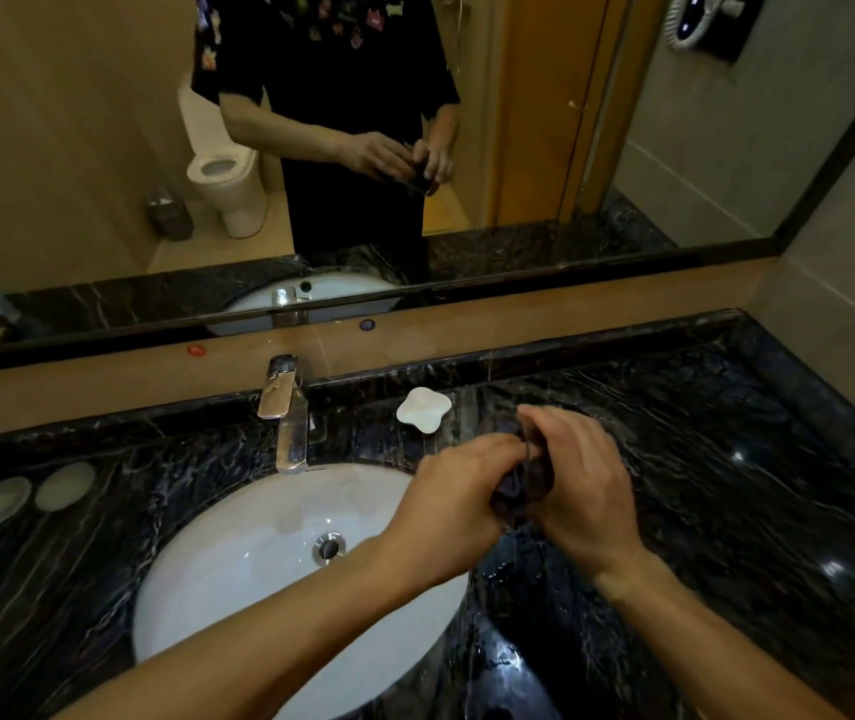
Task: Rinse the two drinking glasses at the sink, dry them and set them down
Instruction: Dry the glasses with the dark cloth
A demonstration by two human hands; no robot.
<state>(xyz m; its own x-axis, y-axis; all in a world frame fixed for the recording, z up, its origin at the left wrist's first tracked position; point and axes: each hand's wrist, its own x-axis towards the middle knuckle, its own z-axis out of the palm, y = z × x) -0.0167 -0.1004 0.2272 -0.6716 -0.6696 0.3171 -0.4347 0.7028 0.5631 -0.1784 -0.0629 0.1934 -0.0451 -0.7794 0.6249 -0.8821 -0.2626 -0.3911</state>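
A: Status on the hands?

B: Both are working over the dark veined marble counter [726,459], just right of the white oval sink basin [238,579]. The left hand [462,491] is gripping one clear drinking glass [534,475] with a dark cloth [511,493] bunched against it. The right hand [581,480] is curling round the same glass from the right, fingers over its far end.

A: Glass orientation?

B: Can't tell. It's blurring into the cloth and the dark stone.

A: Second glass?

B: Something clear is showing just beyond the hands, near the small white four-lobed dish [424,410], but it's too faint to say it's a glass.

A: Edges?

B: The basin's right rim is sitting right under the left wrist. The chrome faucet [288,423] is standing at the far rim, left of the hands. The dish is lying far of them, near the backsplash.

A: Room to move?

B: Bare wet counter is running right of the hands to the raised corner edge. Two pale round coasters [33,493] are lying well apart at far left. The mirror [103,148] is reflecting the person behind.
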